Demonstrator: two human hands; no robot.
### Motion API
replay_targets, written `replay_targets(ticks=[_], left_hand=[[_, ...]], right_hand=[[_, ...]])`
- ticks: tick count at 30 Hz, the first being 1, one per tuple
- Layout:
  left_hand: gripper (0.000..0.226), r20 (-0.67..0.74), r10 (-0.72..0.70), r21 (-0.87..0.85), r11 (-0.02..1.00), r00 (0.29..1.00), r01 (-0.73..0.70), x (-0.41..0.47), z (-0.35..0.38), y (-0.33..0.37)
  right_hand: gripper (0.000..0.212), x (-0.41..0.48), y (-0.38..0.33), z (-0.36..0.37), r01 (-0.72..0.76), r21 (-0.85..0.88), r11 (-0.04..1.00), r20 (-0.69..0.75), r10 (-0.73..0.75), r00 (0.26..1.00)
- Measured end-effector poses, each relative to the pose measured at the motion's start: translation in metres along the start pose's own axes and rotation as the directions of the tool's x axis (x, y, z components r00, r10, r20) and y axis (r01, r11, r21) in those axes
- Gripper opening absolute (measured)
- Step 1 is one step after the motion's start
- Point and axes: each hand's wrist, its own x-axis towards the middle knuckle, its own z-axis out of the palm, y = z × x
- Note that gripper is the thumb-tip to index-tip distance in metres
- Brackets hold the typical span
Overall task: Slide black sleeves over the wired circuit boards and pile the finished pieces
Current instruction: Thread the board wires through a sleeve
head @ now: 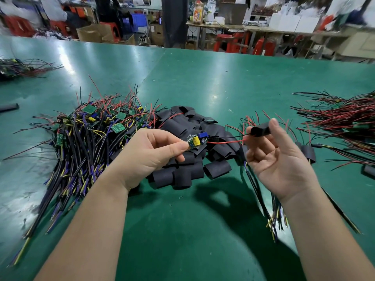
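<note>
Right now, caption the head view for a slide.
Left hand pinches small wired circuit board; right hand holds black tubular sleeve.

Both arms are uncovered from the near edge up to the wrists: the left forearm [91,230] and the right forearm [324,230] are bare. The left grip [154,151] and the right grip [278,157] are bare hands; the right shows a short, trimmed fingernail and a creased palm.

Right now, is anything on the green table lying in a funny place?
Yes. One black sleeve lies alone at the far left of the table, well apart from the sleeve pile in the middle. Nothing looks spilled or broken.
</note>
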Motion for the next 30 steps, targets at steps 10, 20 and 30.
replay_targets(ticks=[10, 20, 30], left_hand=[[0.009, 0.060, 0.016, 0.045, 0.999, 0.998, -0.018, 0.000, 0.006, -0.002], [0.018, 0.139, 0.014, -0.004, 1.000, 0.990, -0.014, -0.001, 0.003, -0.002], [0.013, 0.270, -0.019, -0.015, 1.000, 0.963, 0.024, -0.005, 0.003, 0.002]], right_hand=[[0.027, -0.016, 0.042, 0.022, -0.097, 0.006, 0.995, 0.226, 0.093, 0.970], [0.032, -0.018, 0.040, 0.017, 0.067, -0.154, 0.986, 0.362, -0.006, 0.932], [0.040, -0.019, 0.027, 0.010, 0.048, -0.121, 0.991, 0.591, 0.034, 0.806]])
